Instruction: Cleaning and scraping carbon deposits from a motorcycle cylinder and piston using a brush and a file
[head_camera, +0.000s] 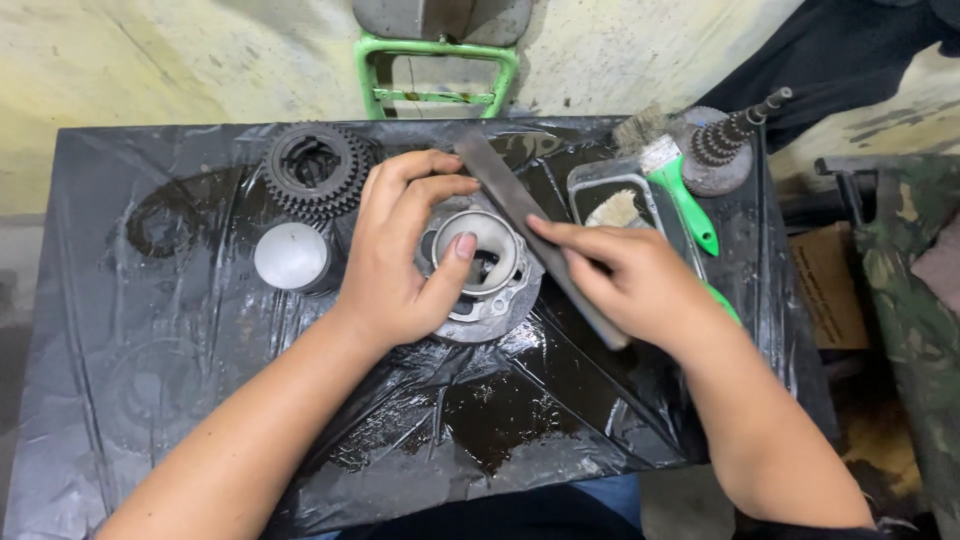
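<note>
Two hands: left hand (400, 250) gripping cylinder (480, 262), right hand (635, 285) holding file (535, 235)

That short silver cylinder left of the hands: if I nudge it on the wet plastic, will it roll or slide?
The silver cylinder stands on its flat end, so it probably slides rather than rolls. The black plastic sheet looks oily, so expect little grip. It looks like solid metal, likely heavy for its size.
</note>
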